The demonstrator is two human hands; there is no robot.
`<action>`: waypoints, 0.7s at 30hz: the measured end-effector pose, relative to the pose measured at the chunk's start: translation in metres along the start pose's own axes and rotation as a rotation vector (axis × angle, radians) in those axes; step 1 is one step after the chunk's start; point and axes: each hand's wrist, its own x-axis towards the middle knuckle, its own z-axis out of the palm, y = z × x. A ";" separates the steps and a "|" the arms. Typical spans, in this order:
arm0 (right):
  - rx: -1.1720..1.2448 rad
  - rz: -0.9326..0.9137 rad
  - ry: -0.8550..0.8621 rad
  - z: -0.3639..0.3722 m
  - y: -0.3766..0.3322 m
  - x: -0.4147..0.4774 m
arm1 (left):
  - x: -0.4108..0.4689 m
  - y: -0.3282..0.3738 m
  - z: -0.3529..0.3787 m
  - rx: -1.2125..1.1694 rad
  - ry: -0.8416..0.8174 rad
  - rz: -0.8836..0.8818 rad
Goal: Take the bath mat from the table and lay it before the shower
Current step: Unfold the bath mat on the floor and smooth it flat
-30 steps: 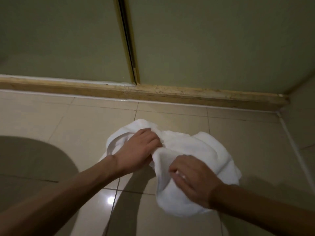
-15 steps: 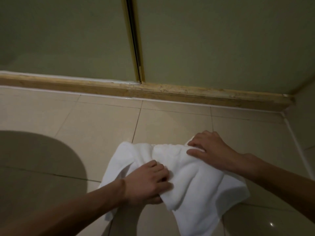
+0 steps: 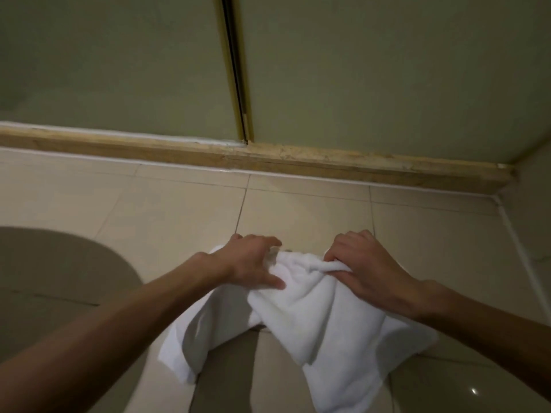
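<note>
- Shower enclosure (image 3: pixel 372 70): frosted green-grey panels fill the upper half of the view. A dark vertical seam with brass-coloured edging (image 3: pixel 237 70) divides the two panels.
- Tiled floor (image 3: pixel 149 210): glossy beige tiles with thin grout lines. A rounded shadow covers the left portion. A small light reflection shows at lower right.
- Threshold (image 3: pixel 298 158): a worn, tan curb runs across the base of the panels, with a white sealant line along its lower edge. It meets a side wall at the right corner.
- Bath mat (image 3: pixel 313 317): white terry cloth, crumpled, held above the floor in front of the threshold. Its upper edge is bunched between the hands; two folds hang down toward the camera.
- Left hand (image 3: pixel 253 263): fingers curled, gripping the upper left edge of the mat.
- Right hand (image 3: pixel 366 266): fingers and thumb closed on the upper right edge.
- Change from half a second earlier: the left hand has moved from the mat's lower middle up to its top edge, level with the right hand. The mat now hangs lower in view.
</note>
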 end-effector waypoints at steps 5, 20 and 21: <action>-0.059 0.014 0.108 -0.003 0.005 -0.002 | 0.000 0.005 -0.006 -0.032 0.272 0.042; -0.045 -0.050 0.069 -0.004 -0.002 -0.008 | -0.007 -0.010 -0.012 0.318 0.834 0.451; -0.057 -0.009 0.093 -0.005 0.000 -0.004 | -0.009 -0.010 -0.008 0.313 0.832 0.458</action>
